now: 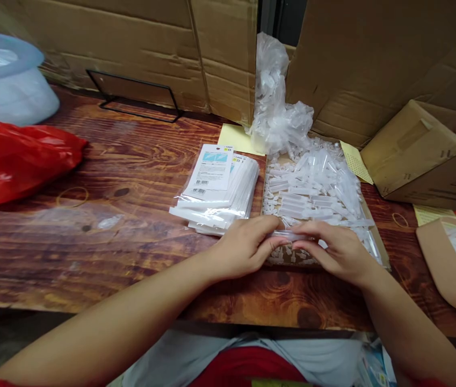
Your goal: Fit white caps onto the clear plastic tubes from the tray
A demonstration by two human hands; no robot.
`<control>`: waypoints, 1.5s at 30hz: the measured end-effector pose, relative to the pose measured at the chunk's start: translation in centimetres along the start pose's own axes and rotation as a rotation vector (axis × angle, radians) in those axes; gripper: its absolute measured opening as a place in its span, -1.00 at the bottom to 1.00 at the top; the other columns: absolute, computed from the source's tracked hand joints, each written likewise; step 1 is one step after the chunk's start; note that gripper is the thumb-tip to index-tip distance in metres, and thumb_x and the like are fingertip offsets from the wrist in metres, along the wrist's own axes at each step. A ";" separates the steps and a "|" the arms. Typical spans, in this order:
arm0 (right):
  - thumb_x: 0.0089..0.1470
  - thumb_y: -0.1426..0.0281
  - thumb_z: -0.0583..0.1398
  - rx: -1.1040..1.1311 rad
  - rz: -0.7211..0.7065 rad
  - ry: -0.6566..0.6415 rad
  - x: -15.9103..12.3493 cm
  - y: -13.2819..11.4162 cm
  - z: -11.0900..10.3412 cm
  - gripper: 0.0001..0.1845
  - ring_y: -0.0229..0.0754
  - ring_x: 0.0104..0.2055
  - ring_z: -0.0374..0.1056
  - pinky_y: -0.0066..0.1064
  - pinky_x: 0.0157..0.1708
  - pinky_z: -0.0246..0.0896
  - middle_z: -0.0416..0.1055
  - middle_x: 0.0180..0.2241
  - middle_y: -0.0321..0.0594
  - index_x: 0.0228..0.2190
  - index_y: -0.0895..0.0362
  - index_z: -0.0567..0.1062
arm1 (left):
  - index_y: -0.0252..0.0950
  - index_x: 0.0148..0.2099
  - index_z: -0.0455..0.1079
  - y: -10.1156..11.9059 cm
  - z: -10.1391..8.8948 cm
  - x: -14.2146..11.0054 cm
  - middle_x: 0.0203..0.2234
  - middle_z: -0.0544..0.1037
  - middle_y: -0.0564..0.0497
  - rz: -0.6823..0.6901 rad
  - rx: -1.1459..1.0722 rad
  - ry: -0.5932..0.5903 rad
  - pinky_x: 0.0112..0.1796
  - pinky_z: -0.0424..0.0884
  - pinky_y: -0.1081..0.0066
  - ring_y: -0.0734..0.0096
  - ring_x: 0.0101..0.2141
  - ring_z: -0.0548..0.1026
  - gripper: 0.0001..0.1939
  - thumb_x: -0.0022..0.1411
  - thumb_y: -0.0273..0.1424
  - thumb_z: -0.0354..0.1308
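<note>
Two bare hands meet over a shallow cardboard tray (378,248) heaped with small clear plastic tubes (316,188) on a dark wood-grain worktop (110,226). The left hand (244,248) and right hand (338,251) pinch opposite ends of a slim clear plastic sleeve (290,235), fingers closed on it just above the tray's near edge. A stack of sealed, white-labelled packets (217,193) lies just beside the tray, within easy reach. A crumpled clear plastic bag (278,115) rises behind; a red plastic bag (14,161) sits well apart.
</note>
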State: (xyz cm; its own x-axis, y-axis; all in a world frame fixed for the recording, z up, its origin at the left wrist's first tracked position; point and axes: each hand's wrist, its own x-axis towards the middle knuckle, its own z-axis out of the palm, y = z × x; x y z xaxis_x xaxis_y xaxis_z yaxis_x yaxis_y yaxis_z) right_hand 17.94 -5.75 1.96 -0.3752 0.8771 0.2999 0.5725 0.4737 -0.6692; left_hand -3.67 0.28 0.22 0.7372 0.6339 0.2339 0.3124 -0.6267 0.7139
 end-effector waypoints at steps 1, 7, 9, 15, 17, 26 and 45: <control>0.32 0.29 0.09 0.114 0.102 -0.042 0.0 0.1 0.1 -0.78 -0.18 -0.39 0.56 -0.37 -0.41 0.47 0.59 -0.33 -0.20 -0.04 0.07 0.38 | -0.26 -0.21 0.34 0.0 0.0 0.0 -0.35 0.50 0.00 0.008 0.018 0.002 -0.29 0.31 0.40 0.36 -0.35 0.45 -0.74 0.41 -0.23 -0.07; 0.18 0.23 0.25 0.214 0.160 0.020 -0.4 0.3 -0.3 -0.49 -0.18 -0.23 0.48 -0.40 -0.39 0.40 0.45 -0.03 -0.08 0.10 -0.01 0.23 | -0.26 -0.28 0.31 0.4 -0.3 0.0 -0.43 0.44 0.05 -0.064 -0.132 -0.001 -0.32 0.29 0.42 0.39 -0.37 0.41 -0.72 0.40 -0.20 -0.07; 0.18 0.29 0.25 0.105 0.105 0.103 -0.4 0.0 -0.4 -0.69 -0.18 -0.24 0.45 -0.40 -0.34 0.38 0.49 -0.15 -0.13 -0.06 0.03 0.38 | -0.26 -0.30 0.30 0.4 -0.5 0.0 -0.45 0.41 0.06 -0.089 -0.176 0.007 -0.33 0.28 0.43 0.40 -0.38 0.38 -0.71 0.39 -0.20 -0.06; 0.28 0.19 0.11 -0.033 0.102 0.144 0.2 -0.9 -0.1 -0.76 -0.25 -0.46 0.35 -0.42 -0.47 0.24 0.44 -0.42 -0.25 -0.21 0.09 0.43 | -0.27 -0.28 0.32 0.8 -0.6 -0.1 -0.44 0.39 0.07 -0.135 -0.303 -0.002 -0.32 0.29 0.44 0.42 -0.38 0.35 -0.70 0.39 -0.18 -0.05; 0.31 0.24 0.06 -0.089 0.074 0.167 0.2 -0.9 0.2 -0.76 -0.26 -0.47 0.32 -0.43 -0.45 0.21 0.41 -0.47 -0.27 -0.33 0.09 0.41 | -0.27 -0.28 0.31 0.9 -0.4 -0.1 -0.43 0.38 0.07 -0.151 -0.332 -0.013 -0.31 0.29 0.44 0.42 -0.37 0.34 -0.70 0.38 -0.17 -0.04; 0.32 0.21 0.03 -0.150 0.137 0.069 0.1 -0.8 0.2 -0.73 -0.25 -0.49 0.28 -0.43 -0.45 0.17 0.36 -0.52 -0.31 -0.36 0.08 0.37 | -0.26 -0.32 0.25 0.1 0.3 0.0 -0.48 0.27 0.10 -0.240 -0.513 -0.042 -0.35 0.24 0.44 0.46 -0.41 0.23 -0.63 0.33 -0.05 -0.01; 0.20 -0.14 -0.01 -0.005 0.355 0.226 1.5 -0.1 -3.4 -0.39 -0.27 -0.50 0.15 -0.41 -0.47 0.04 0.21 -0.59 -0.32 -0.58 0.09 0.26 | -0.25 0.23 0.12 -1.0 0.7 -0.2 -0.21 0.40 -0.05 0.144 0.308 0.294 -0.29 0.41 0.37 0.37 -0.30 0.42 -0.57 0.37 -0.30 0.04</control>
State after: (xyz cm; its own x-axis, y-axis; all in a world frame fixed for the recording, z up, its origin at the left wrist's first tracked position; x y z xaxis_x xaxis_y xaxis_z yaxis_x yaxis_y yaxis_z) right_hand 19.75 -4.22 4.77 0.0150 0.9810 0.1934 0.6409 0.1390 -0.7550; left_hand -3.71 0.41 -1.00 0.5985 0.6044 0.5259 0.4161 -0.7954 0.4407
